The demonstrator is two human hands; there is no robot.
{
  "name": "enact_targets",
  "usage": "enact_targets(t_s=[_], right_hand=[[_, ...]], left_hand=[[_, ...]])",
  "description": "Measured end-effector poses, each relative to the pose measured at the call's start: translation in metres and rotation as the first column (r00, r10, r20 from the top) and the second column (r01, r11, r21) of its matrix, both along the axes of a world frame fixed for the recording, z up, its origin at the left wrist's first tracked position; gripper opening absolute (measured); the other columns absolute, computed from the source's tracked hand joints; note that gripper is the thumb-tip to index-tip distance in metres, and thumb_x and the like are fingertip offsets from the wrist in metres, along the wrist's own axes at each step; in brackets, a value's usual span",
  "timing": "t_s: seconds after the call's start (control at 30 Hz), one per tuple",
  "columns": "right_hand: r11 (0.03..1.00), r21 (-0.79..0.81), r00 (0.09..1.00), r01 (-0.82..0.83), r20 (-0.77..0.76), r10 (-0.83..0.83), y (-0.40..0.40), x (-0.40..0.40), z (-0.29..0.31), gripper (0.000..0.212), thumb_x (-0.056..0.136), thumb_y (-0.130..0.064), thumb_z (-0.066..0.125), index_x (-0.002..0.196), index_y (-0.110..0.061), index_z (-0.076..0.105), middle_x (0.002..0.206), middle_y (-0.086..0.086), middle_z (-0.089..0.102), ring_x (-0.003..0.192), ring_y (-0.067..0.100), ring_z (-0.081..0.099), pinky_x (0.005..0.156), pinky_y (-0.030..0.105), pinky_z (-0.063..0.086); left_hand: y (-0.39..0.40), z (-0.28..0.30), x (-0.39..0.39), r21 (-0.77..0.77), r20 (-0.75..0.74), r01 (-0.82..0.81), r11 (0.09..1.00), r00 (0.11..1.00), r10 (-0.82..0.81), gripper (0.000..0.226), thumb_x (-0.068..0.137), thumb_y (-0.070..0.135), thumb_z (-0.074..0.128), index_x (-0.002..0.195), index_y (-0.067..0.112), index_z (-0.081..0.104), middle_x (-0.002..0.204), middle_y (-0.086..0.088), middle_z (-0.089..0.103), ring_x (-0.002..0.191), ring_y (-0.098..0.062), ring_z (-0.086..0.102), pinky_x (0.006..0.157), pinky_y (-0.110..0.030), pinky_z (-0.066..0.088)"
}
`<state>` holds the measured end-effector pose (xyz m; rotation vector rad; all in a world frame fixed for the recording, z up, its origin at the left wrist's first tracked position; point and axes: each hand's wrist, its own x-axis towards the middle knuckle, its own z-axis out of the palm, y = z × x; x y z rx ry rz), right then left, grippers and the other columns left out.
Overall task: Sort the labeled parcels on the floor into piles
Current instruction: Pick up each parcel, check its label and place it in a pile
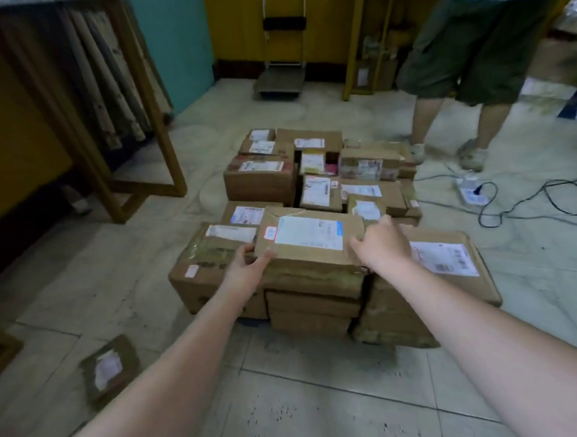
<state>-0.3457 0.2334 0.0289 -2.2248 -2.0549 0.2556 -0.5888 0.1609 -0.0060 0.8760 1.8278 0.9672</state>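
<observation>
A flat cardboard parcel (310, 240) with a white-and-blue label and a small red sticker lies on top of the near stack of parcels. My left hand (248, 267) grips its near left corner, thumb on top. My right hand (382, 243) holds its right edge, fingers curled over the side. Under it sit a larger taped box (206, 266) on the left, brown boxes (312, 312) in the middle and a wide box (450, 263) with a white label on the right. Behind them, several more labeled parcels (318, 173) stand in rows on the tiled floor.
A small labeled parcel (109, 369) lies alone on the floor at the near left. A wooden frame (135, 126) stands at the left. A person's legs (459, 116) stand at the back right beside a power strip (473, 190) and black cables (546, 198). A hand trolley (281, 75) stands against the far wall.
</observation>
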Motion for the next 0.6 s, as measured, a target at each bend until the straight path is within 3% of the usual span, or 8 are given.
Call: enact_targets(t_s=[0.1,0.17,0.23,0.33,0.43,0.5,0.6], right_hand=[[0.995,-0.047,0.992,0.089,0.094,-0.084,-0.006,-0.011,0.003,0.063,0.091,-0.052,0.051,0.137,-0.010,0.044,0.139,0.013,0.033,0.124,0.035,0.041,0.096,0.042,0.040],[0.992,-0.071,0.991,0.103,0.089,-0.096,-0.010,-0.024,0.022,0.073,0.088,-0.053,0.058,0.143,-0.012,0.034,0.146,0.012,0.025,0.130,0.037,0.035,0.100,0.045,0.037],[0.997,-0.045,0.995,0.062,0.081,-0.058,-0.014,-0.045,0.048,0.075,0.089,-0.052,0.059,0.146,-0.013,0.030,0.152,0.012,0.021,0.134,0.039,0.032,0.105,0.048,0.034],[0.995,0.036,0.995,-0.096,0.024,0.095,-0.026,-0.103,0.086,0.070,0.094,-0.053,0.048,0.148,-0.011,0.031,0.155,0.015,0.022,0.138,0.042,0.030,0.110,0.053,0.033],[0.959,0.052,0.956,-0.279,-0.082,0.283,-0.049,-0.197,0.108,0.067,0.096,-0.054,0.041,0.149,-0.013,0.032,0.156,0.013,0.027,0.139,0.040,0.031,0.105,0.049,0.036],[0.912,0.054,0.898,-0.407,-0.161,0.410,-0.073,-0.261,0.105,0.063,0.097,-0.053,0.041,0.147,-0.016,0.036,0.153,0.013,0.032,0.137,0.040,0.036,0.106,0.047,0.037],[0.814,0.020,0.792,-0.580,-0.221,0.570,-0.117,-0.339,0.070,0.067,0.098,-0.056,0.037,0.152,-0.017,0.031,0.158,0.013,0.027,0.139,0.038,0.036,0.111,0.049,0.035]], left_hand=[[-0.005,-0.001,-0.009,-0.006,-0.037,0.120,0.993,0.992,-0.120,0.061,0.082,0.067,0.059,0.135,0.037,0.046,0.113,0.010,0.055,0.105,-0.018,0.060,0.087,-0.037,0.053],[-0.013,0.008,-0.021,-0.023,-0.077,0.182,0.983,0.980,-0.183,0.063,0.086,0.068,0.053,0.140,0.038,0.043,0.118,0.009,0.052,0.109,-0.016,0.054,0.091,-0.035,0.049],[-0.029,0.019,-0.038,-0.019,-0.165,0.186,0.982,0.969,-0.186,0.058,0.090,0.064,0.048,0.141,0.036,0.044,0.125,0.009,0.055,0.105,-0.014,0.052,0.085,-0.030,0.042],[-0.073,0.035,-0.079,-0.005,-0.290,0.126,0.992,0.949,-0.122,0.053,0.095,0.059,0.046,0.140,0.032,0.045,0.136,0.001,0.056,0.112,-0.018,0.053,0.087,-0.026,0.035],[-0.140,0.038,-0.136,-0.047,-0.445,0.061,0.997,0.892,-0.076,0.058,0.096,0.058,0.043,0.143,0.023,0.044,0.141,-0.007,0.053,0.118,-0.022,0.054,0.092,-0.029,0.042],[-0.188,0.029,-0.175,-0.122,-0.504,-0.030,0.992,0.863,-0.036,0.064,0.098,0.056,0.042,0.149,0.018,0.037,0.146,-0.012,0.047,0.128,-0.027,0.049,0.103,-0.032,0.041],[-0.259,0.007,-0.222,-0.212,-0.543,-0.169,0.963,0.839,0.028,0.064,0.098,0.057,0.037,0.147,0.017,0.038,0.146,-0.014,0.046,0.129,-0.030,0.048,0.105,-0.038,0.041]])
